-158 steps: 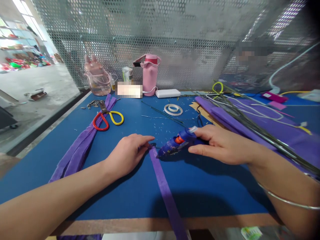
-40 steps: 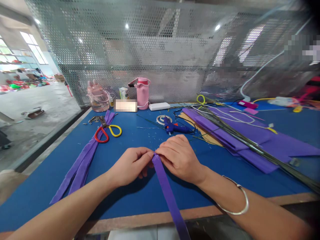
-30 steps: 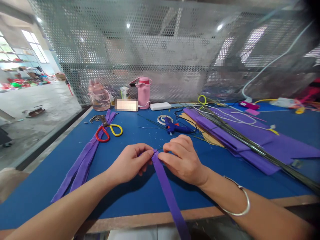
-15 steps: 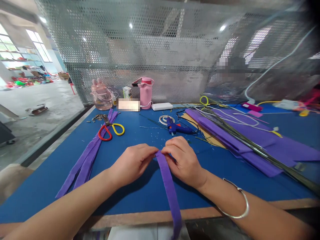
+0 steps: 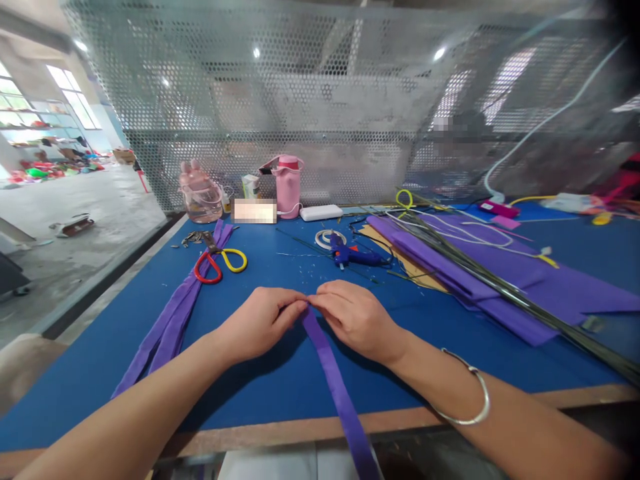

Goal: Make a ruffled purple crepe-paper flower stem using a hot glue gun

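Observation:
Between my hands, the end of a purple fabric strip (image 5: 327, 360) is pinched; the rest runs down over the table's front edge. My left hand (image 5: 263, 323) grips that end between thumb and fingers. My right hand (image 5: 357, 320) closes on it from the other side, its fingertips meeting the left ones. The very tip of the strip is hidden by the fingers. Left of my hands lie more purple strips (image 5: 173, 320), with scissors (image 5: 219, 257) with one red and one yellow handle resting across their far end. Beyond my hands is a blue glue gun (image 5: 355, 255).
Purple sheets (image 5: 500, 273) with thin dark green stems (image 5: 520, 303) across them lie at the right. Along the back stand a pink flask (image 5: 288, 190), a clear pink jug (image 5: 203, 200) and a white power bank (image 5: 321, 213). A perforated metal screen (image 5: 310, 107) rises behind.
My fingertips have drawn together over the strip's end, my right hand moving in and flattening. The strip hangs at more of a slant to the right. The camera view has shifted slightly.

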A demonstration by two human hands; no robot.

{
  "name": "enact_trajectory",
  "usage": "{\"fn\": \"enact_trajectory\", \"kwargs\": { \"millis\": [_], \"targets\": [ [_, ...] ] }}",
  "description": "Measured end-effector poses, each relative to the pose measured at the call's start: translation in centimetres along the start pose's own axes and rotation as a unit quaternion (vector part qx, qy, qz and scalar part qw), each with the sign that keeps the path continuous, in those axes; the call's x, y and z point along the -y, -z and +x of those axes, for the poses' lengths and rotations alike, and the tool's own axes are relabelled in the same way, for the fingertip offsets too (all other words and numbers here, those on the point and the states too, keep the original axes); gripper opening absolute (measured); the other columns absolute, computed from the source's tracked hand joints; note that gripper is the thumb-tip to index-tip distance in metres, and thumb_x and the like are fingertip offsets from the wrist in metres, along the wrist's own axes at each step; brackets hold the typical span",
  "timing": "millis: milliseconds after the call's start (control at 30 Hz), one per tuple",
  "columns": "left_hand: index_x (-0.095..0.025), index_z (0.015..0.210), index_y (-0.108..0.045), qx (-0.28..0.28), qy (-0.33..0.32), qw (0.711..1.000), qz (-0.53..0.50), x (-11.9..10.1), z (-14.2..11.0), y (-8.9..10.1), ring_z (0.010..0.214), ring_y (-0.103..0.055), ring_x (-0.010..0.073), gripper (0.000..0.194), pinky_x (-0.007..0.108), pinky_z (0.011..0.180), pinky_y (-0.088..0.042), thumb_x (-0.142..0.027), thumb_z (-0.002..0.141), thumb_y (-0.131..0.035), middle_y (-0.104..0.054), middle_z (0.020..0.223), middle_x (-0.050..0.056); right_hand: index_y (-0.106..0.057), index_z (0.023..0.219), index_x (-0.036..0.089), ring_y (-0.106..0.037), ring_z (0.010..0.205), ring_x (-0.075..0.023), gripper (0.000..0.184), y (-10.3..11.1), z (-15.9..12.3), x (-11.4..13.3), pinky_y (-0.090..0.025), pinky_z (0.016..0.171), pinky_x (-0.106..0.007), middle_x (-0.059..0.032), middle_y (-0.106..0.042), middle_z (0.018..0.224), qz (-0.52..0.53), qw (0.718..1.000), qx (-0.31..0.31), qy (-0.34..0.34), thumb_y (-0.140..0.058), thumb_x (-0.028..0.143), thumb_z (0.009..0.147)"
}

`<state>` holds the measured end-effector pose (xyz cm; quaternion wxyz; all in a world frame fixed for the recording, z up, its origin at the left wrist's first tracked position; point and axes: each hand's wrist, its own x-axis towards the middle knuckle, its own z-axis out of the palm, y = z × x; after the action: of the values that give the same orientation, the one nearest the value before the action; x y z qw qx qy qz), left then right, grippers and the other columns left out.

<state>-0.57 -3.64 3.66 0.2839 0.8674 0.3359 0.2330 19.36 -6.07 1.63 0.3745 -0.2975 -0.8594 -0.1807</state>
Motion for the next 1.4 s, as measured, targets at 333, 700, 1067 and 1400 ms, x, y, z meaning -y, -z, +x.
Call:
{"fn": "enact_trajectory", "kwargs": {
  "millis": [333,700,1067,1400],
  "targets": [
    [-0.02,0.096,-0.072,-0.004,-0.019,0.999,0.04,1.0,0.3,-0.2,0.08,-0.065,0.0183,0.028,0.025,0.073,-0.045,-0.029,0.092,-0.047,-0.073,0.089,0.005,-0.066,0.088,0.012,-0.063,0.076,-0.0183,0.017,-0.8,-0.4,0.6,-0.052,0.07,-0.03,-0.0085,-0.068,0.08,0.076,0.991,0.046,-0.097,-0.049,0.012,0.092],
    [-0.013,0.068,-0.072,-0.209,0.206,0.953,0.072,3.7,1.1,1.7,0.057,-0.061,0.0196,0.049,0.032,0.065,-0.046,-0.053,0.086,-0.049,-0.066,0.057,0.005,-0.066,0.084,0.018,-0.062,0.079,-0.0173,0.012,-1.0,-0.4,-0.1,-0.046,0.072,-0.029,-0.0037,-0.069,0.081,0.063,0.972,0.099,-0.205,-0.056,0.016,0.089],
    [-0.014,0.096,-0.069,-0.019,0.134,0.973,-0.187,2.2,1.0,-0.6,0.055,-0.056,0.0126,0.033,0.025,0.057,-0.047,-0.04,0.084,-0.053,-0.061,0.063,-0.001,-0.06,0.095,0.016,-0.057,0.089,-0.0216,0.012,-1.1,-0.3,0.0,-0.046,0.077,-0.033,-0.0097,-0.063,0.094,0.064,0.981,0.119,-0.139,-0.051,0.014,0.088],
    [-0.016,0.083,-0.055,-0.04,0.129,0.95,-0.283,1.7,0.9,-1.3,0.056,-0.056,0.0106,0.019,0.024,0.057,-0.048,-0.035,0.083,-0.058,-0.058,0.063,-0.003,-0.053,0.078,0.019,-0.052,0.078,-0.0183,0.016,-1.5,-0.2,0.4,-0.045,0.071,-0.03,-0.0054,-0.055,0.08,0.125,0.981,0.039,-0.143,-0.047,0.018,0.092]
  ]
}}
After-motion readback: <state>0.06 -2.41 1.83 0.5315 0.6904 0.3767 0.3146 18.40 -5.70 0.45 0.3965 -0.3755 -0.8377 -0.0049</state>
